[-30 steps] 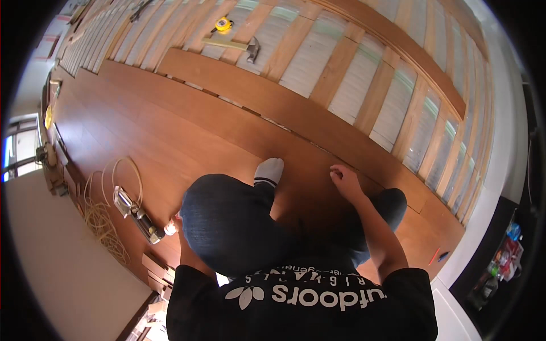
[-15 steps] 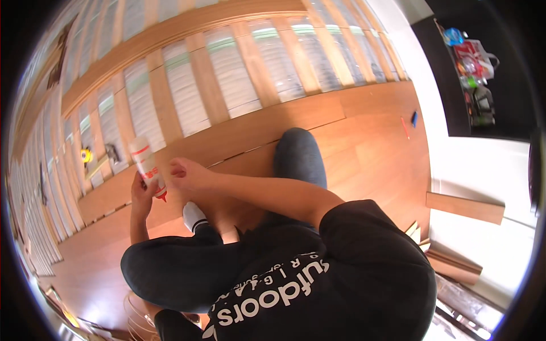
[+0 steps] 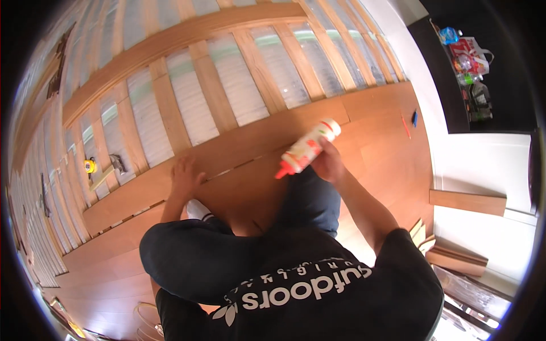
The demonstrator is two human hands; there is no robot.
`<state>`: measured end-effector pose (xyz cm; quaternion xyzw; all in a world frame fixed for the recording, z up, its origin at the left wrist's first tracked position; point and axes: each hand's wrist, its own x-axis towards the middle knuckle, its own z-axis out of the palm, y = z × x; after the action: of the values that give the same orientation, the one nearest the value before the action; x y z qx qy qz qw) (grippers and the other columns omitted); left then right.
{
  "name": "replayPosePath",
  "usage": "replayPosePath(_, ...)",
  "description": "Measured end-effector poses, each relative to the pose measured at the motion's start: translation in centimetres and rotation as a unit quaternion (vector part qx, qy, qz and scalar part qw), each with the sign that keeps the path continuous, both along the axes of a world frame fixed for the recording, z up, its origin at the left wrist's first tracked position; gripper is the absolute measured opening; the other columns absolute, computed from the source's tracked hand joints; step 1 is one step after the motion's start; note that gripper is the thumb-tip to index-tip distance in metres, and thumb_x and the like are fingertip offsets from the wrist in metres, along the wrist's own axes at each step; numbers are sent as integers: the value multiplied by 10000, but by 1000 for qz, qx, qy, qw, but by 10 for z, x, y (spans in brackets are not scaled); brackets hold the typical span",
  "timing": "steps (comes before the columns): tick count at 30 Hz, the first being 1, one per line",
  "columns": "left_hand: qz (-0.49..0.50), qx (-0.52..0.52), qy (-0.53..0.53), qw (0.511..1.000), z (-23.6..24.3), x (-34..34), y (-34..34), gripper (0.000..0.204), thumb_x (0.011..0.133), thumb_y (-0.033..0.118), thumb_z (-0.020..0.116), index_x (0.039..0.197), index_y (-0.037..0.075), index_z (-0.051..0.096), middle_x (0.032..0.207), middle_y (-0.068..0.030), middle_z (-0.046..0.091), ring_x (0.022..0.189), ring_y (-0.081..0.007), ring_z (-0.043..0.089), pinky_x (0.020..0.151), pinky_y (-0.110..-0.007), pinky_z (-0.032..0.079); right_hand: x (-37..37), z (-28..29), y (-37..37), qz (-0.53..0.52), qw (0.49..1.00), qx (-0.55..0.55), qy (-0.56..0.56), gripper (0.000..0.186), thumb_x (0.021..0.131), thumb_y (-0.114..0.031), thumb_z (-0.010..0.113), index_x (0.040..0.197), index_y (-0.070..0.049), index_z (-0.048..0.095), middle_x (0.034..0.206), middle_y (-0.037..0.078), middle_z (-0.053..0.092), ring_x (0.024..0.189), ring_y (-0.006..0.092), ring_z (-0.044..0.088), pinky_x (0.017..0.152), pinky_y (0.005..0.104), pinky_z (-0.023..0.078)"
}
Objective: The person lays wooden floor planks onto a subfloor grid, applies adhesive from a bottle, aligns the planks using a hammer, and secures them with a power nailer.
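Observation:
My right hand (image 3: 330, 163) is closed around a white squeeze glue bottle (image 3: 311, 146) with red print. The bottle is tilted, its red nozzle pointing down to the left, above my bent knee (image 3: 311, 199). Over on the left, my left hand (image 3: 186, 179) lies on a brown floorboard (image 3: 233, 149) with its fingers apart and nothing in them. In front of that hand, a narrow dark gap with light patches runs between this board and the one nearer me.
Wooden battens (image 3: 213, 85) with pale sheeting between them stretch beyond the boards. A hammer (image 3: 118, 165) and a yellow tape measure (image 3: 90, 166) lie at the left. A blue object (image 3: 415, 119) and a red pencil-like stick (image 3: 406, 127) lie right. Offcuts (image 3: 455, 261) lean by the white wall.
The glue bottle has passed from my left hand to my right and moved rightward. My left hand has come down onto the floorboard.

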<state>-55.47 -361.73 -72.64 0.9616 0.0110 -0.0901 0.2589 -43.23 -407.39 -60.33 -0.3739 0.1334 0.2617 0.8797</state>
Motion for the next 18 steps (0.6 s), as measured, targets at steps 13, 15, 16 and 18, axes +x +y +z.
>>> replayPosePath(13, -13, 138, -97, 986, -35, 14, 17, 967, 872, 764, 534, 1605, 166, 330, 1692, -162, 184, 1553, -351, 166, 1249, -530, 131, -4, -4, -46, -105, 991, -71, 39, 675, 981, -619, 542, 1375, -73, 494, 1329, 144, 634, 1224, 324, 625, 1068, 477, 500)
replayPosePath(15, -50, 164, -41, 984, -36, 16, 32, 995, 859, 775, 541, 1618, 177, 300, 1699, -171, 150, 1555, -368, 150, 1248, -554, 110, -2, -4, -42, -64, 996, -57, 27, 668, 1013, -616, 472, 1392, -65, 486, 1332, 152, 633, 1232, 332, 620, 1073, 488, 491)
replayPosePath(16, -85, 148, 0, 985, -22, 25, 32, 997, 847, 740, 591, 1628, 208, 275, 1699, -181, 140, 1552, -421, 125, 1246, -580, 82, -3, 1, -51, -69, 995, -61, 41, 664, 1019, -619, 451, 1383, -65, 493, 1320, 151, 640, 1224, 332, 625, 1068, 491, 493)
replayPosePath(18, -119, 174, 15, 977, 1, 44, 39, 992, 842, 717, 613, 1630, 223, 269, 1697, -185, 145, 1544, -444, 131, 1242, -585, 94, -7, 2, -60, -82, 994, -55, 46, 665, 1017, -644, 428, 1337, -68, 524, 1261, 139, 669, 1178, 328, 647, 1040, 488, 509)
